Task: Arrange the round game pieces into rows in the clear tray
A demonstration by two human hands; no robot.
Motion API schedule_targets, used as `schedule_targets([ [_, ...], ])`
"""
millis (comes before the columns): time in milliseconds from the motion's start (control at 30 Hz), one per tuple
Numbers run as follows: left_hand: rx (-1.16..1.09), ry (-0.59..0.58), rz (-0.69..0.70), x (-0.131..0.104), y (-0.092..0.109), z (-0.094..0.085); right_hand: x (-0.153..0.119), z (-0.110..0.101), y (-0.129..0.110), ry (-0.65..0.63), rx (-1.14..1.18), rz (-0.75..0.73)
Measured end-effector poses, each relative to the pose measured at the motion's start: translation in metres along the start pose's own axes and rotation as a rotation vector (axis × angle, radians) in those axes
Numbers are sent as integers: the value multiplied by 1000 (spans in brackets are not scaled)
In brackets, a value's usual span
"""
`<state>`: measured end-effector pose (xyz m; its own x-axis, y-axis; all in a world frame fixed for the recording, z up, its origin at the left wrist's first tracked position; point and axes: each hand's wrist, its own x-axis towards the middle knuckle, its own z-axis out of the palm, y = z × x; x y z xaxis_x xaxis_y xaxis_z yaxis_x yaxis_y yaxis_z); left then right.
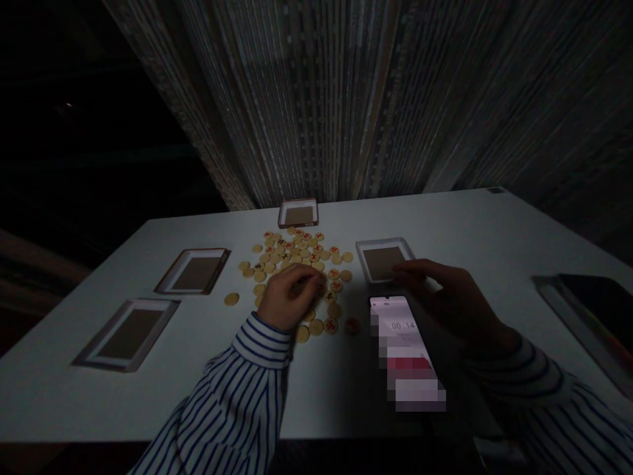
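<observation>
Round wooden Chinese chess pieces (297, 252) lie spread over the middle of the white table, some showing red or black characters and others blank. Over the near part of this pile is my left hand (289, 295), its fingers curled in toward the thumb. Whether a piece is inside that hand is hidden. My right hand (448, 297) hovers at the near right corner of a shallow box (362, 264), fingers drawn together and pointing left. What those fingers hold, if anything, cannot be made out. Below it lies a lit phone (405, 343) with a running timer.
Two shallow boxes stand at the left, one farther back (161, 285) and one nearer (84, 356). Another box (281, 216) sits behind the pieces. A dark flat object (593, 310) lies at the table's right side. A string curtain (321, 99) hangs behind the table (469, 231).
</observation>
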<state>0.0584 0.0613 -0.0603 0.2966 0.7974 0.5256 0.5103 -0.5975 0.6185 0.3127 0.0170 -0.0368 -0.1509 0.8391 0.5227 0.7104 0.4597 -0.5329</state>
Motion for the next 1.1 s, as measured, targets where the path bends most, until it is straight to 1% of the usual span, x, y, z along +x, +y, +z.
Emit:
schedule_targets([
  [33, -3, -7, 5, 0, 0, 0, 7, 1, -3, -85, 4, -37],
  [67, -5, -14, 8, -1, 0, -1, 13, 3, -5, -141, 9, -68],
  [133, -8, -32, 15, -1, 0, -1, 20, 10, -9, -182, 47, -119],
  [200, -11, -59, 27, -1, 0, -1, 20, 19, -10, -176, 57, -138],
  [233, -9, -78, 41, -1, -1, -1, 18, 22, -9, -153, 54, -161],
  [267, -5, -102, 64, -1, -1, 0, 15, 25, -8, -140, 47, -177],
  [300, 0, -130, 99, -2, 0, 0, 12, 27, -6, -157, 24, -224],
  [333, 8, -159, 142, -2, 0, 0, 9, 27, -3, -168, -2, -261],
  [400, 30, -218, 226, -3, 2, 0, 4, 25, 2, -158, -18, -285],
  [467, 57, -272, 275, -4, 6, -1, 3, 23, 6, -148, -37, -295],
  [567, 107, -336, 293, -6, 12, -1, 2, 21, 11, -166, -80, -321],
  [700, 161, -387, 319, -9, 16, 3, 1, 23, 12, -193, -97, -344],
  [967, 240, -359, 365, -15, 19, 21, 1, 22, 18, -131, -134, -332],
  [1033, 260, -386, 361, -16, 20, 22, 1, 23, 20, -131, -144, -331],
  [1100, 279, -440, 348, -17, 20, 22, 0, 24, 22, -133, -153, -327],
])
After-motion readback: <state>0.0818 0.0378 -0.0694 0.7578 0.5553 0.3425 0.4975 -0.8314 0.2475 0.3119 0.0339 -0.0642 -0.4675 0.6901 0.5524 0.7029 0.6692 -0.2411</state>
